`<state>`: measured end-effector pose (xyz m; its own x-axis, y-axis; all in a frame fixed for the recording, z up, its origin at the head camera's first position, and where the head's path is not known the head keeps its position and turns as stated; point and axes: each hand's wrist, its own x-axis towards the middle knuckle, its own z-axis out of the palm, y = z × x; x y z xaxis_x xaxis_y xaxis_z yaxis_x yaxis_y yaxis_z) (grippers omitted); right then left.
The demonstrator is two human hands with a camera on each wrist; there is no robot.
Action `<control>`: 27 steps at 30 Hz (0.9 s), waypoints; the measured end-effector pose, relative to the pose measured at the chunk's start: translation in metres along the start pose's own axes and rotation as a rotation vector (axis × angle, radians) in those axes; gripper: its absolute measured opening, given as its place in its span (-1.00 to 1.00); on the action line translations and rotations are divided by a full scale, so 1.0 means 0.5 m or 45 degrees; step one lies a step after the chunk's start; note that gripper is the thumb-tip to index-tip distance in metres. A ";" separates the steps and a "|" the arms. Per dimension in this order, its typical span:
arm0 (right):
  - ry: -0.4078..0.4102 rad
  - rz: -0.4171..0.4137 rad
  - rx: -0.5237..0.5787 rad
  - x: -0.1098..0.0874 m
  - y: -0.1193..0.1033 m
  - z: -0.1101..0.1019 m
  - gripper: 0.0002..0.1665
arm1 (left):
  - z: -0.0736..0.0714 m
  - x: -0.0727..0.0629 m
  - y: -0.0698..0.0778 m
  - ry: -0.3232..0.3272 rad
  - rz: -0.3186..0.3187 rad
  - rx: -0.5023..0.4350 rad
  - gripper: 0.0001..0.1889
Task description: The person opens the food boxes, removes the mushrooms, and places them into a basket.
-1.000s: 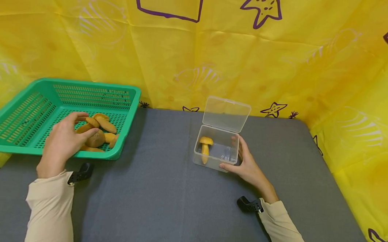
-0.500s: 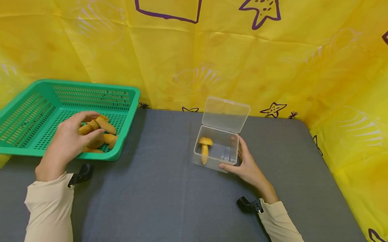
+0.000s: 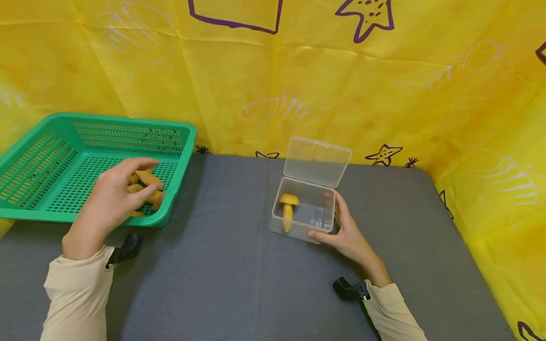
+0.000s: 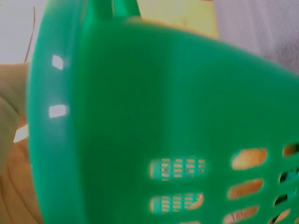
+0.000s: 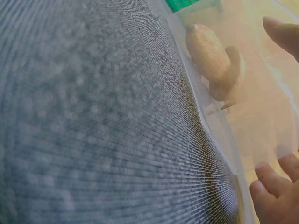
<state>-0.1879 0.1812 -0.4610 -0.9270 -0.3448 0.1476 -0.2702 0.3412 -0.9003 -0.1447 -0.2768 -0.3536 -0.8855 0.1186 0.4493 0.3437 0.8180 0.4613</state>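
Observation:
My left hand is over the front right part of a green plastic basket, thumb and fingers apart above several brownish-yellow mushrooms. Its palm and fingers partly hide them. In the left wrist view the basket's slotted wall covers most of this hand. My right hand holds a clear plastic box by its right side, thumb at the front and fingers behind. The hinged lid stands up. One yellow mushroom lies along the box's left side, cap away from me; it shows through the wall in the right wrist view.
Grey cloth covers the table between basket and box. A yellow printed curtain hangs along the back and right edges. Each wrist wears a black strap mount.
My left hand has shifted right across the mushrooms, its fingers and thumb now nearer the basket's right wall. The right hand and the box have stayed in place.

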 end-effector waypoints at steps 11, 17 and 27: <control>-0.006 0.027 -0.009 -0.001 -0.005 -0.001 0.33 | 0.022 0.004 0.027 0.076 0.136 0.047 -0.52; -0.016 0.036 0.002 -0.002 -0.009 -0.003 0.33 | 0.036 0.006 0.039 0.070 0.175 0.042 -0.53; 0.004 0.032 -0.003 -0.003 -0.011 -0.005 0.36 | 0.056 0.011 0.054 0.013 0.189 -0.009 -0.57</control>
<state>-0.1855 0.1823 -0.4550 -0.9343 -0.3335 0.1258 -0.2471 0.3516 -0.9030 -0.1490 -0.2383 -0.3602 -0.8212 0.2323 0.5212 0.4731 0.7879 0.3943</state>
